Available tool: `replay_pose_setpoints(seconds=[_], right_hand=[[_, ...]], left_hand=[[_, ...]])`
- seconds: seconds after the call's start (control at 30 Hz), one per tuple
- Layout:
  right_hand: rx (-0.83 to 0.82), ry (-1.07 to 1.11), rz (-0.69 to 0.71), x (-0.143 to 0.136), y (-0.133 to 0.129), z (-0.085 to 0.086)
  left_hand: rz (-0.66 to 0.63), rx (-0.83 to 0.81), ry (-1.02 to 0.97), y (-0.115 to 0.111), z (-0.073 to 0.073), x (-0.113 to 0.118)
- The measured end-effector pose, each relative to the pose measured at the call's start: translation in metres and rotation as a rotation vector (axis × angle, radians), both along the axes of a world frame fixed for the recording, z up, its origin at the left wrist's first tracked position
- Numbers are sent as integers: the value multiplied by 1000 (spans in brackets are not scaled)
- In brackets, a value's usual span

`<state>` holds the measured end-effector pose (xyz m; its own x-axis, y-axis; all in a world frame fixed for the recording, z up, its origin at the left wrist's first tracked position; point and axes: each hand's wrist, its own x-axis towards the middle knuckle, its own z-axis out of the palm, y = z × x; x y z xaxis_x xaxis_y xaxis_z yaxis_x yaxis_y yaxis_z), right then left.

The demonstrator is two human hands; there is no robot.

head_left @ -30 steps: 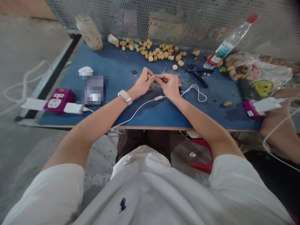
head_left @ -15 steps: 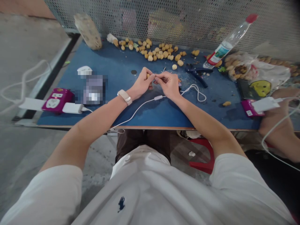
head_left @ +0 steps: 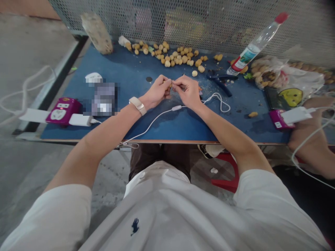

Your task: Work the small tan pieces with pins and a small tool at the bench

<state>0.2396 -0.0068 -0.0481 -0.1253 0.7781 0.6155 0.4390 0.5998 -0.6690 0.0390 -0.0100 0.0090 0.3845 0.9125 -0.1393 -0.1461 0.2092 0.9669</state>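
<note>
Since the frame half a second back, the left hand (head_left: 161, 91) has turned slightly and its fingers have shifted, so the small tan piece (head_left: 170, 85) in its grip, seen then above the thumb, now shows at the fingertips between the two hands. Around the dark-handled pliers (head_left: 222, 84), things lie as follows. The perforated metal screen (head_left: 125, 21) rises behind them, and the blue table (head_left: 167, 127) spreads beneath them. Behind and left of the pliers runs a loose band of tan round pieces (head_left: 172, 59). Well to their right sits a clear plastic bag (head_left: 272, 75). Just behind and right of them a clear bottle (head_left: 247, 57) with a red cap leans. Far to their left, nearer the wearer, is a purple socket block (head_left: 62, 111). Left of the pliers are both hands: the left grasps the tan piece in curled fingers; the right hand (head_left: 186, 91) brings thumb and forefinger together in a pinch at it, and whether that pinch grips anything cannot be told. In front of the pliers loops a white cord (head_left: 157, 120). Right of them, nearer the wearer, lies one loose tan piece (head_left: 252, 114).
</note>
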Motion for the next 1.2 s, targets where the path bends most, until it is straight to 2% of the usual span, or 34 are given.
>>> replay_pose_setpoints(seconds=[0.13, 0.3, 0.53, 0.77, 0.9, 0.97, 1.07, 1.2], right_hand=[[44, -57, -10, 0, 2, -1], [56, -130, -14, 2, 1, 8], [36, -238, 76, 11, 1, 20], [-86, -48, 14, 1, -7, 26], [-97, 42, -6, -2, -12, 29], [-91, -6, -1, 2, -14, 32], [-94, -193, 35, 14, -15, 38], [-109, -370, 113, 20, -19, 41]], left_hand=[[-2, -48, -33, 3, -1, -1], [-24, -155, -120, 9, -3, -2], [-90, -176, -137, 9, 2, -8], [-20, 32, -9, 9, -5, -6], [-6, 159, 23, 7, -7, -5], [3, 198, 47, 4, -5, -7], [4, 262, 98, -1, -2, -13], [9, 425, 218, -6, 4, -20]])
